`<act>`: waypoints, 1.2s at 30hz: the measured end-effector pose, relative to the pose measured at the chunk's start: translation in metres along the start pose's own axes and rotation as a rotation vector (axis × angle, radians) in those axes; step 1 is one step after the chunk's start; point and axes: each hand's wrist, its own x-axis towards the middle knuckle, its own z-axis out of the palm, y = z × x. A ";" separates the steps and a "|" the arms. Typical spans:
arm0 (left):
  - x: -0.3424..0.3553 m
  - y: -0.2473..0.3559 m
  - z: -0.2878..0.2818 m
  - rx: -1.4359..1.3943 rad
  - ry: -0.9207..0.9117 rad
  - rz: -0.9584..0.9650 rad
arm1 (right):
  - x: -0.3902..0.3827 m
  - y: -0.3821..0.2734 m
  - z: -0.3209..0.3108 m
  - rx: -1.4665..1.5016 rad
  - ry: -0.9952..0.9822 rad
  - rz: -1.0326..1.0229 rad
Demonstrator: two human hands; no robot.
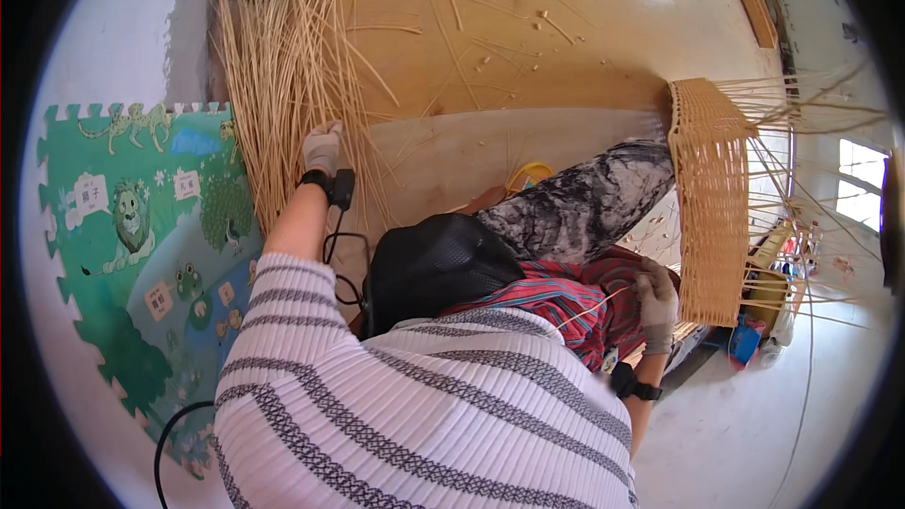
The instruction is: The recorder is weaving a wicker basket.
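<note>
My left hand (pixel 322 148), in a pale glove, is at the near right side of a long bundle of thin, straw-coloured rattan strands (pixel 278 66). Its fingers are drawn together on a few of them; which ones is hard to make out. My right hand (pixel 657 303), gloved too, rests at the right by my lap, fingers curled, with one thin pale strand (pixel 596 305) running into it from the left. Just to the right of that hand stands a woven rattan basket piece (pixel 712 217), its long unwoven ends fanning out to the right.
Loose strands and short offcuts lie on the tan floor board (pixel 603 0). At the left is a green foam play mat (pixel 104 292) with animal pictures. A black bag-like object (pixel 438 269) and a red striped cloth (pixel 566 302) lie over my lap. Beyond the basket sits a blue container (pixel 745 344).
</note>
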 end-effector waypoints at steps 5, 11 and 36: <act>-0.038 0.076 0.001 -0.755 -0.334 0.043 | -0.001 0.013 -0.004 0.019 -0.001 0.008; -0.172 0.229 0.031 -1.029 -0.848 0.044 | -0.018 -0.012 -0.010 0.002 0.139 -0.163; -0.492 0.318 0.271 0.948 -1.019 2.145 | -0.141 0.023 -0.063 1.060 1.027 -0.560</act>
